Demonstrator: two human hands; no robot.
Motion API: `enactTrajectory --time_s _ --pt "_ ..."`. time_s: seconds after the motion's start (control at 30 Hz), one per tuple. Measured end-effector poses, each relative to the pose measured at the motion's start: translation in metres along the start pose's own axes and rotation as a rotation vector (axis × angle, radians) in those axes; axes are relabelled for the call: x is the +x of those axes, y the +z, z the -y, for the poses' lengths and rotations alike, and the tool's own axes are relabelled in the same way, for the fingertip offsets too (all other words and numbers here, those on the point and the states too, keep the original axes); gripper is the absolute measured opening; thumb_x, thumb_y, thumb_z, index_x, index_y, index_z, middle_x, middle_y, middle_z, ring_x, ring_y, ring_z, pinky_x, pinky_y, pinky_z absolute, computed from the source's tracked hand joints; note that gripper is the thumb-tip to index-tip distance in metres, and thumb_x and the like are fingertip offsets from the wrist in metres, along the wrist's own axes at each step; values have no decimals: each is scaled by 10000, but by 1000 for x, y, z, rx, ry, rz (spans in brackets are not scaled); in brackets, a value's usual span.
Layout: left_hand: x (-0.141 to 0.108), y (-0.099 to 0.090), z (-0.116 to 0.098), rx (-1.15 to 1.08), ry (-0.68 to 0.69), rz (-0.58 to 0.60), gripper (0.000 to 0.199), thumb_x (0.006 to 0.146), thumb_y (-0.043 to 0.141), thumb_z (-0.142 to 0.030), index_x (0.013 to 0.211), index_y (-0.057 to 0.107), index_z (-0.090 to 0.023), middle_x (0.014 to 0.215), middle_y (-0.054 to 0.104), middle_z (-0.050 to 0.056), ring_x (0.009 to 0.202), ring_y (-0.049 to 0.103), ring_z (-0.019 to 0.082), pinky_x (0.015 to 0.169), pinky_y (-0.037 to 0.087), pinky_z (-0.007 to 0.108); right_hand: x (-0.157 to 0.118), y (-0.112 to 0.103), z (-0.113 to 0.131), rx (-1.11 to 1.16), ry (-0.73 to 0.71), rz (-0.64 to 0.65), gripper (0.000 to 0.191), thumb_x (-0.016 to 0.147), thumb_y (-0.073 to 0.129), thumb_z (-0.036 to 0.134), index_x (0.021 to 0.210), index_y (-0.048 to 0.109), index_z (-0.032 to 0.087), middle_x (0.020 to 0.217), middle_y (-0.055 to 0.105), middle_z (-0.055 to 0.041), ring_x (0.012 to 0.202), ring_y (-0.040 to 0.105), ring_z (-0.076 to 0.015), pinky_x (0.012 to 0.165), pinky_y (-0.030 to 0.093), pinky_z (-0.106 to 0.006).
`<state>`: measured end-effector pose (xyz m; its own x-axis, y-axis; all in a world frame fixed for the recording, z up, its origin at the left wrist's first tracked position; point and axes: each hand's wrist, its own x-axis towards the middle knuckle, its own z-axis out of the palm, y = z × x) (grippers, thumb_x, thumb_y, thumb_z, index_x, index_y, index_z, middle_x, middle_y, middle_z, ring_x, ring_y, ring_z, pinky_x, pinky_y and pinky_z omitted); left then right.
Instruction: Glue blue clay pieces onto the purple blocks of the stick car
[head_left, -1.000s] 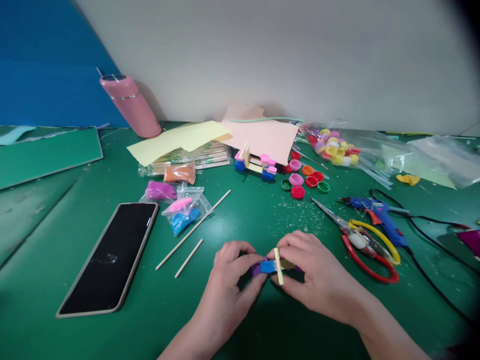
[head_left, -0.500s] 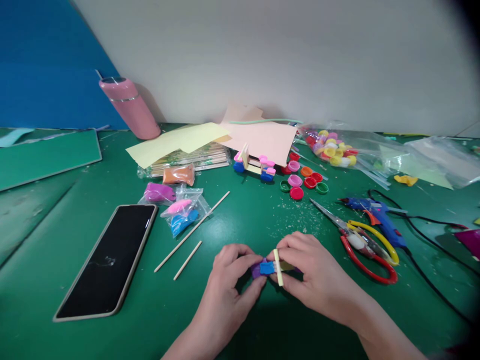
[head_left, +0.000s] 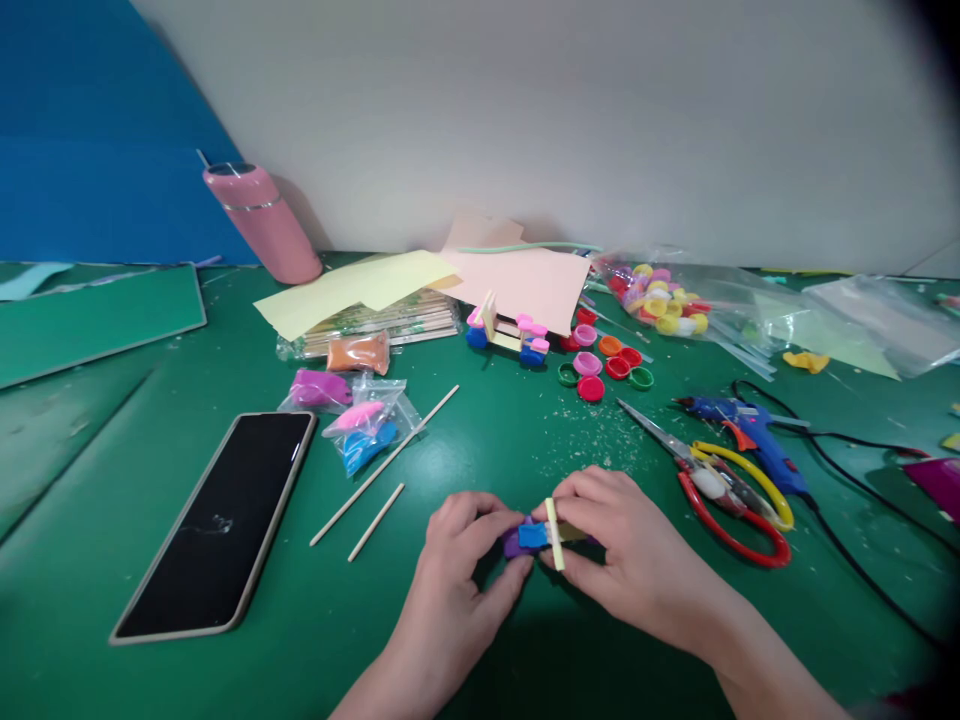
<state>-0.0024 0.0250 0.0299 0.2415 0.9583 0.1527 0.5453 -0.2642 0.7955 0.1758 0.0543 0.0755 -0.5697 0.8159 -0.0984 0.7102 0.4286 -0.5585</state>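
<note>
Between my hands is a small toy car [head_left: 533, 536] with purple and blue clay-like parts and a pale yellow upright strip [head_left: 554, 535], low over the green table. My left hand [head_left: 469, 565] pinches its purple left end between thumb and fingers. My right hand [head_left: 626, 545] grips the other end, behind the yellow strip, and its fingers hide much of that side. Farther back stands a finished-looking toy car [head_left: 506, 335] with blue wheels and pink pieces.
Scissors [head_left: 739, 500] and a blue glue gun [head_left: 750, 430] with a cord lie at right. Bottle caps [head_left: 591, 388] sit behind. A phone [head_left: 217, 525], wooden sticks [head_left: 382, 468] and bagged clay [head_left: 367, 440] are at left. A pink bottle [head_left: 266, 225] leans against the wall.
The view has shifted very slightly. Both hands keep their hold on the small toy car, with hardly any movement.
</note>
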Motion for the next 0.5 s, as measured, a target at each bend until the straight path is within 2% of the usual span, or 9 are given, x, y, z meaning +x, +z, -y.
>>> enactTrajectory --time_s 0.37,0.5 --pt "1 1 -2 -25 -6 -11 155 755 560 -150 892 622 -187 859 577 64 819 555 205 711 474 392 0 -1 0 2 -1 3 72 801 544 147 794 585 205 850 588 -15 820 495 -173 721 333 -318" --pt "-4 2 -3 65 49 -78 226 736 573 -131 957 577 -178 904 555 71 843 542 205 715 473 376 -1 -1 0 1 5 12 71 799 555 152 817 590 210 852 583 -8 815 489 -170 719 329 -317"
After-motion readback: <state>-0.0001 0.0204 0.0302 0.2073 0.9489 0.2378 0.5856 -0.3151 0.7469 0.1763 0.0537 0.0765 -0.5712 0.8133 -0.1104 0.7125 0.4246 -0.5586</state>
